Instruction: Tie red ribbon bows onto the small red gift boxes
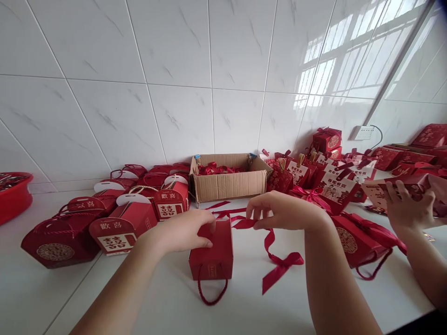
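A small red gift box [218, 246] with a dark red rope handle lies on the white tabletop. My left hand [185, 232] grips it from the left, its thumb pressed on the top face and the fingers partly hidden behind its far end. Just right of the box, my right hand [275, 210] pinches a dark red satin ribbon [271, 242]. The ribbon runs behind the box, and its loose curled end with a bow lies on the tabletop.
An open cardboard box [230, 187] with red ribbon bows stands by the tiled wall. Red gift boxes [122, 228] crowd the left; red gift bags [333, 186] and a ribboned box [363, 237] are at right. There, another person's hand [407, 204] touches a box. A red basin [16, 197] sits far left.
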### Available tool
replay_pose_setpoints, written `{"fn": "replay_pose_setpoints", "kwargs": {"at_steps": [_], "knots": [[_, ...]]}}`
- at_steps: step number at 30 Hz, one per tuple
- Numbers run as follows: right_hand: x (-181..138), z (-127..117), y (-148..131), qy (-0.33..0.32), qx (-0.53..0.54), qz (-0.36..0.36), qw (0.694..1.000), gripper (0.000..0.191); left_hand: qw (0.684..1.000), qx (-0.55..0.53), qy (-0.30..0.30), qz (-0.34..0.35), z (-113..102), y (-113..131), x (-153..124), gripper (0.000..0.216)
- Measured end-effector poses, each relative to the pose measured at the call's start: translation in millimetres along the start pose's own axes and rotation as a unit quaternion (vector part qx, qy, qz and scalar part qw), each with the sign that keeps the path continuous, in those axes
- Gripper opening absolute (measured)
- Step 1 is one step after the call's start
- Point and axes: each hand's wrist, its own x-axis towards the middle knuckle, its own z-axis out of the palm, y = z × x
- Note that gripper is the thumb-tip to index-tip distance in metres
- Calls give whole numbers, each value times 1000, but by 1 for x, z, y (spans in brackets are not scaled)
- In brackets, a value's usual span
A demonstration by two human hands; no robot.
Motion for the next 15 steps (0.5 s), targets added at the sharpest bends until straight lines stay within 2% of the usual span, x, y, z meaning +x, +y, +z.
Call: {"fn": "replay_pose_setpoints", "kwargs": {"at_steps": [4,9,15], "knots": [[0,0,4,18,7,2,1000,3,1000,-1,-3,-2,0,2,-1,17],[1,0,8,-5,34,-4,999,4,1000,-4,-4,2,0,2,-1,15],[4,3,15,-8,18,13,1000,7,1000,-15,2,0,1,0,1,21]]}}
